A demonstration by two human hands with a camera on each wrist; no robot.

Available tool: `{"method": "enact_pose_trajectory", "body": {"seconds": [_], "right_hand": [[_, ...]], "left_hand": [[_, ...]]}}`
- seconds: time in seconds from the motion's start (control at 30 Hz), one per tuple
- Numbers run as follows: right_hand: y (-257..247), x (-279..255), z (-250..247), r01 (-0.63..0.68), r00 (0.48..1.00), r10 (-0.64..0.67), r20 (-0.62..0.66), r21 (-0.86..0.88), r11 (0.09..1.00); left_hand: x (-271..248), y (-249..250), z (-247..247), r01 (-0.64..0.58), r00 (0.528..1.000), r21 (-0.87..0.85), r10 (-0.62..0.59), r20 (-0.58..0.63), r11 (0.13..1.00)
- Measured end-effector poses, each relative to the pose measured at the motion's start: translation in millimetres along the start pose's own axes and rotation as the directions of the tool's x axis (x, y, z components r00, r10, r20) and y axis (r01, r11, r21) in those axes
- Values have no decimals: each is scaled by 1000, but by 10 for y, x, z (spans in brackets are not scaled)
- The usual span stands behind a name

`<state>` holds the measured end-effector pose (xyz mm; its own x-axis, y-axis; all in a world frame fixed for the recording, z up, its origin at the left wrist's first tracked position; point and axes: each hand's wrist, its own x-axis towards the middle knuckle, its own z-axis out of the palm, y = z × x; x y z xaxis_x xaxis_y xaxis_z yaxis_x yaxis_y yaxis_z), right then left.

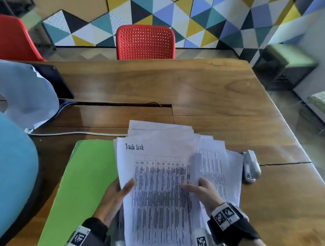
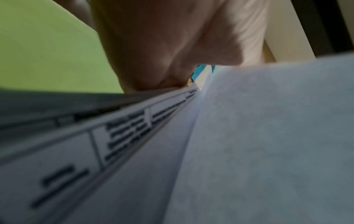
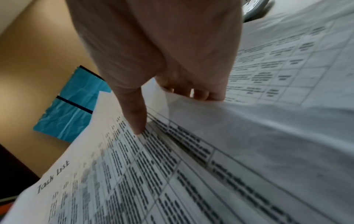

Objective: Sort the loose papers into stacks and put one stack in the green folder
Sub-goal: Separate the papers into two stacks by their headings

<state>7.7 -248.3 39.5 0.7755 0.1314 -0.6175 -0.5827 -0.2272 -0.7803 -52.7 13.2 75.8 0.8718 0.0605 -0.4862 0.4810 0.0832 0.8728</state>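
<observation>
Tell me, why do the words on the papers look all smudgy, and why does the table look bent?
Head view: the Task List sheet has a readable title, its rows smear; the wide lens bows the table edges. Left wrist view: papers too close, out of focus. Right wrist view: print sharper near the thumb.

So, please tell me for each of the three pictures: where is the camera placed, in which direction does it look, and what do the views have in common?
Head: worn high, looking forward and down at the table, green folder, both hands.
Left wrist: low along the left hand, between sheets, folder behind.
Right wrist: along the right hand, fingers curled on a lifted sheet.
Shared: head and right wrist both show the Task List sheet and stapler.
</observation>
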Motion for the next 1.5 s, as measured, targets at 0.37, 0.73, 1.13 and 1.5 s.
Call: {"method": "enact_pose_trajectory", "body": {"seconds": [0.37, 0.73, 1.13, 1.5], "right_hand": [[-994, -691, -23, 701, 672, -671, -313, -23, 713], [-638, -441, -196, 533, 836, -516, -189, 54, 844], [-789, -377, -127, 623, 781, -605, -155, 118, 773], [-273, -117, -392, 292, 940, -240, -241, 213, 932]], "left_hand": [[-100, 743, 221, -528, 837, -124, 490, -245, 840], [261, 628, 421, -455, 885, -47, 446, -132, 889], [393, 617, 479, -392, 909, -101, 367, -198, 915], [498, 743, 347, -386, 921, -496, 297, -252, 778]]}}
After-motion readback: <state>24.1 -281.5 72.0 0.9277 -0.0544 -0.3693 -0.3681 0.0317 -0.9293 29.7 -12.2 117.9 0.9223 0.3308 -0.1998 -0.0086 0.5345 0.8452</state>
